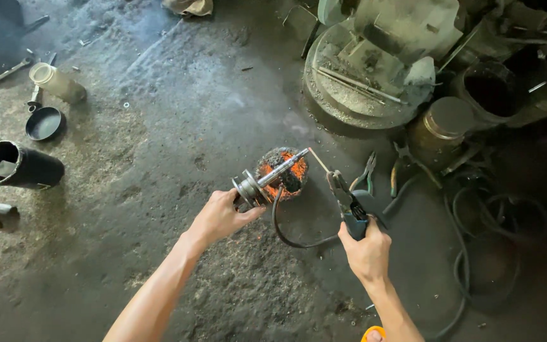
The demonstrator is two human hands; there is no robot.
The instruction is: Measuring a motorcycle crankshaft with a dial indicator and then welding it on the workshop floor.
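Looking down from my head, I see a dark, gritty concrete floor [178,114], dusted pale in patches. My left hand [220,217] is closed around the flanged end of a metal shaft [267,177], which lies tilted across a small orange-and-black block [284,173] on the floor. My right hand [366,250] grips an electrode holder [348,206], its thin rod [318,160] angled up to the shaft's tip. Pliers [365,171] lie just beyond. At far left lie a black pipe [20,166], a round pan [44,123] and a wrench [0,77]; rusty machinery [381,63] crowds the upper right.
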